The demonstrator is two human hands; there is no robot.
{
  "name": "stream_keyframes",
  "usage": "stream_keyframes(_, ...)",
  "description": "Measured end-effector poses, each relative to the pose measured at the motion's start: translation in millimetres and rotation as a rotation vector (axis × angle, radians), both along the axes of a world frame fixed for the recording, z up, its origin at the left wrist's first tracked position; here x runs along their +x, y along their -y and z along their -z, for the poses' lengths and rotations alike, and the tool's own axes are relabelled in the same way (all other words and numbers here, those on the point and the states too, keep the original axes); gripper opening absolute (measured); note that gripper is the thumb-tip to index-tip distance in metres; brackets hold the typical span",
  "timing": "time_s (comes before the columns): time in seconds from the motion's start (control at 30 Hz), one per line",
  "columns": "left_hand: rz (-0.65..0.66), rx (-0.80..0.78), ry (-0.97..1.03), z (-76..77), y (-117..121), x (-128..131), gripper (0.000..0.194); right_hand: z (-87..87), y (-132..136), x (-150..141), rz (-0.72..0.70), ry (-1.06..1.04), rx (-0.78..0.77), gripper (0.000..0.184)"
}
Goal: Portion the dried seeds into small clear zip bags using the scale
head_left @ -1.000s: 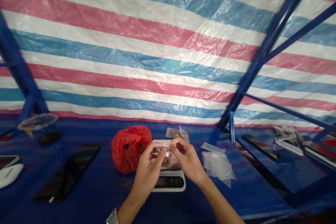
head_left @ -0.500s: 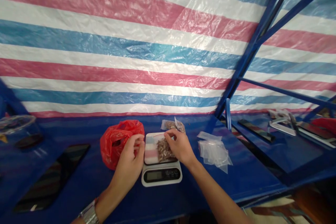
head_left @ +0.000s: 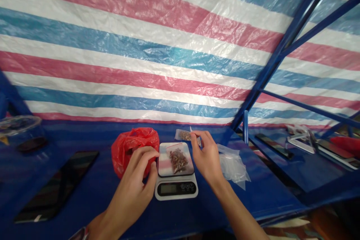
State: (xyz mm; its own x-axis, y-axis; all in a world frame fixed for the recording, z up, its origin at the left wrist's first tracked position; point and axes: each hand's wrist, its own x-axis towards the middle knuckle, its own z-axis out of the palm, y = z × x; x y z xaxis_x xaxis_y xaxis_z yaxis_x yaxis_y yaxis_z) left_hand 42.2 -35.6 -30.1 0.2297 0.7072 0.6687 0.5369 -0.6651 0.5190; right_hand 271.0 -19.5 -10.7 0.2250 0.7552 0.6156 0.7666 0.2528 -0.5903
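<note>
Both hands (head_left: 136,180) (head_left: 206,157) flank one bag (head_left: 178,160) (scale (head_left: 176,188) beneath).

A black phone (head_left: 57,187) lies before striped sheeting (head_left: 135,60).

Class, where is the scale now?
In the head view, the scale sits below centre, between left hand and right hand, right of the red bag.

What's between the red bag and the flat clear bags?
Head view: part of the left hand, a scale bearing a filled bag, the right hand.
</note>
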Motion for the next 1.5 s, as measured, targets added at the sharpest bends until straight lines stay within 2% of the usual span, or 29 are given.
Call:
stream_keyframes(0.2, -0.018, 0.119, -0.039, -2.7, -19, 0, 0.023, 8.8, 11, -10, -0.033, 0.270, -0.266, 0.016)
stream_keyframes(0.33, -0.131, 0.208, -0.008, -13.2, -24, -3, 0.020, 17.2, 9, -8, -0.078, 0.273, -0.309, 0.015)
stream_keyframes(0.43, -0.171, 0.211, 0.021, -20.8, -21, -4, 0.019, 15.6, 7, -1, -0.075, 0.234, -0.289, 0.014)
stream_keyframes(0.7, -0.173, 0.135, 0.063, -20.2, -15, -4, 0.016, 1.3, 9, 7, 0.006, 0.182, -0.188, 0.022)
stream_keyframes(0.87, -0.109, 0.096, 0.068, -18.0, -10, -1, 0.016, 11.8, 12, -3, 0.006, 0.262, -0.227, 0.018)
stream_keyframes(0.97, -0.053, 0.038, 0.047, -14.2, -8, 3, 0.016, 18.5, 13, -14, 0.002, 0.316, -0.296, 0.024)
stream_keyframes(1.07, -0.110, -0.061, -0.025, -9.1, -7, 7, 0.014, 19.4, 9, -19, -0.042, 0.293, -0.352, 0.020)
stream_keyframes(1.13, -0.170, -0.172, -0.038, -6.4, -7, 11, 0.014, 17.3, 5, -19, -0.090, 0.195, -0.326, 0.022)
stream_keyframes(1.2, -0.157, -0.320, 0.039, -4.0, -7, 16, 0.019, 14.6, 1, -20, -0.145, 0.083, -0.250, 0.033)
stream_keyframes(1.3, -0.058, -0.508, 0.332, 1.1, -12, 24, 0.032, 12.5, -2, -29, -0.233, -0.039, -0.153, 0.049)
stream_keyframes(1.4, -0.036, -0.588, 0.638, 10.9, -20, 30, 0.041, 14.5, -3, -49, -0.305, -0.130, -0.164, 0.054)
stream_keyframes(1.5, -0.025, -0.685, 0.828, 24.8, -28, 32, 0.043, 19.5, -7, -67, -0.325, -0.231, -0.178, 0.057)
